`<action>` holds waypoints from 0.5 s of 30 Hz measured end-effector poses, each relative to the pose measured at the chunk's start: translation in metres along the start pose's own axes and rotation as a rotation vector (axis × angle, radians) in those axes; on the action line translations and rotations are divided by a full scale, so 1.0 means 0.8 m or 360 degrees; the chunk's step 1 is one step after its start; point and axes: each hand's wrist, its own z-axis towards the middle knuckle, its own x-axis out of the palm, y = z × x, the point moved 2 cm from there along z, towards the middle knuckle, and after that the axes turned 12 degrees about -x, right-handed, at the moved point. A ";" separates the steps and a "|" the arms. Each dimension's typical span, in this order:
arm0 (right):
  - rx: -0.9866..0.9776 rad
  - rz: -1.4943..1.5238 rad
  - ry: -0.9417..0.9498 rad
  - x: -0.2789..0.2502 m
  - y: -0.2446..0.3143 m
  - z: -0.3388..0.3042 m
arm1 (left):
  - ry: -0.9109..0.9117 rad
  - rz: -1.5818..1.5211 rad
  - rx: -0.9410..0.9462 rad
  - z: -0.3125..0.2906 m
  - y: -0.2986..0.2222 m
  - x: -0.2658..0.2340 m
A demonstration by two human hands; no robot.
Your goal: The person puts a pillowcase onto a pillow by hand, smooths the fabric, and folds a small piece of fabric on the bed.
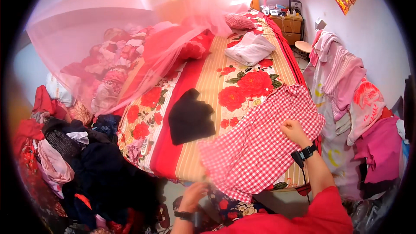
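Observation:
A red-and-white checked shirt [255,156] lies spread at a slant across the near right part of the bed, its lower edge hanging over the bed's front. My right hand [295,132] is closed on the cloth of its upper right part, the fingertips curled in. My left hand [193,196] is just off the shirt's lower left edge, slightly blurred, with loosely bent fingers and no cloth visible in them. The shirt's left end is smeared by motion. Left of it a folded black garment [190,118] lies flat on the bed.
The bed [208,82] has a striped, red-flowered sheet and a folded white garment [250,48] farther back. Pink netting [86,30] hangs at left over piled clothes. Dark clothes [108,177] heap at near left; more clothes [342,73] drape along the right.

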 end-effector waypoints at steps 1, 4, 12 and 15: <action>-0.0051 -0.0118 -0.0012 -0.011 -0.017 -0.014 | -0.0001 0.0073 -0.0012 0.003 -0.004 0.016; -0.0139 -0.0286 -0.0140 -0.008 -0.042 -0.056 | -0.0027 0.0182 0.0012 0.011 -0.002 0.033; 0.0134 -0.0142 -0.0418 0.022 -0.011 -0.184 | -0.0228 0.0186 0.0177 0.008 0.003 0.068; 0.0283 -0.0139 -0.0442 0.049 -0.030 -0.220 | -0.0272 0.0181 0.0222 0.013 0.012 0.070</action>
